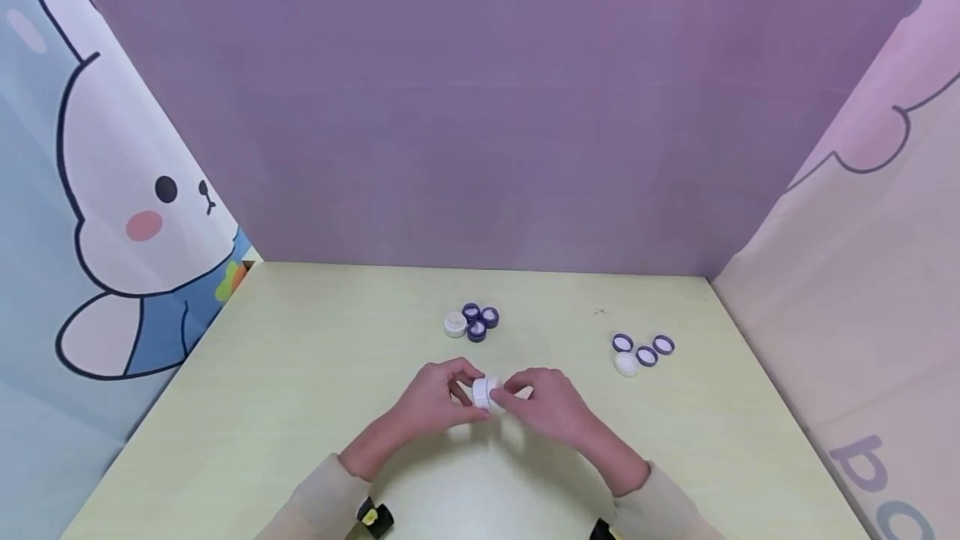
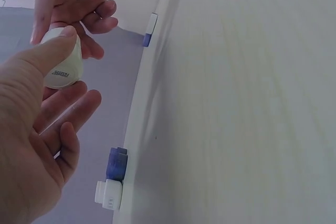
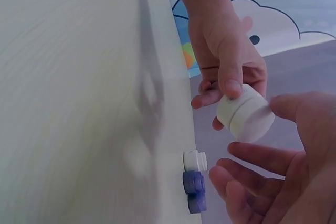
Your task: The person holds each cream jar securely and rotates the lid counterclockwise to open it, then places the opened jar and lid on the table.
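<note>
Low over the near middle of the table, a small white jar point(image 1: 480, 392) is held between both hands. My left hand point(image 1: 437, 397) grips its body with thumb and fingers; the printed base point(image 2: 63, 74) shows in the left wrist view. From the other side, my right hand point(image 1: 551, 405) has its thumb and index fingertip on opposite edges of the white lid point(image 3: 255, 121). The other fingers of the right hand are loosely bent. In the right wrist view the jar is tilted, its lid facing the right hand.
Beyond the hands stand a white jar point(image 1: 455, 324) and three dark blue jars point(image 1: 477, 331), grouped close together. To the right lie three blue-rimmed lids point(image 1: 647, 356) and a white lid point(image 1: 626, 364). A purple panel point(image 1: 480, 107) rises along the table's point(image 1: 300, 340) far edge.
</note>
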Demonstrator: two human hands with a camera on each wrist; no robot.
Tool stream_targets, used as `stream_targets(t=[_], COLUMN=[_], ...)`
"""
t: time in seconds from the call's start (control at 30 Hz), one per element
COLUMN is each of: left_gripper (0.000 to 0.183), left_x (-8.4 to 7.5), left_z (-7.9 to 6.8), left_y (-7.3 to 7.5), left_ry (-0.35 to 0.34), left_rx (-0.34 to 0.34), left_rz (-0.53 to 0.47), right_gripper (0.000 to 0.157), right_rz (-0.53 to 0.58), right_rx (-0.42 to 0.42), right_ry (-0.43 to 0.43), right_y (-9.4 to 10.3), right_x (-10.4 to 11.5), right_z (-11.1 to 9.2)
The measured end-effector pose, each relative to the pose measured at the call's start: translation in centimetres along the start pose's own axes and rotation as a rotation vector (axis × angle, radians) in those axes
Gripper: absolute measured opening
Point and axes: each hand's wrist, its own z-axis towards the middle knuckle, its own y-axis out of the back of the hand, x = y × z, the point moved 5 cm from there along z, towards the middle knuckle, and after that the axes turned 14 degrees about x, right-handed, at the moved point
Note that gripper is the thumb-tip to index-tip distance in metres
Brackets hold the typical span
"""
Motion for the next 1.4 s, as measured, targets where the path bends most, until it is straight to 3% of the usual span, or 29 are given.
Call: stream_targets(t=[0.17, 0.7, 0.93, 1.17, 1.4], left_gripper=[0.043, 0.041, 0.042, 0.041, 0.041], left_x=[0.0, 0.0, -0.2, 0.0, 0.3], left_z=[0.0, 0.0, 0.2, 0.0, 0.0], left_y=[-0.2, -0.6, -0.3, -0.4, -0.3], left_ry=[0.002, 0.009, 0.012, 0.016, 0.005], left_rx=[0.024, 0.058, 0.029, 0.042, 0.033], left_rz=[-0.008, -0.040, -0.020, -0.014, -0.015], right_gripper=[0.039, 0.047, 0.039, 0.046, 0.044], right_rz=[0.078, 0.111, 0.095, 0.002, -0.003], right_rx=[0.032, -0.005, -0.051, -0.022, -0.039], right_ry=[0.064, 0.156, 0.064, -0.043, -0.021], right_y=[0.1, -0.1, 0.5, -0.3, -0.6], right_x=[-0.3, -0.2, -0.2, -0.7, -0.4], right_z=[-0.1, -0.4, 0.0, 0.3, 0.3])
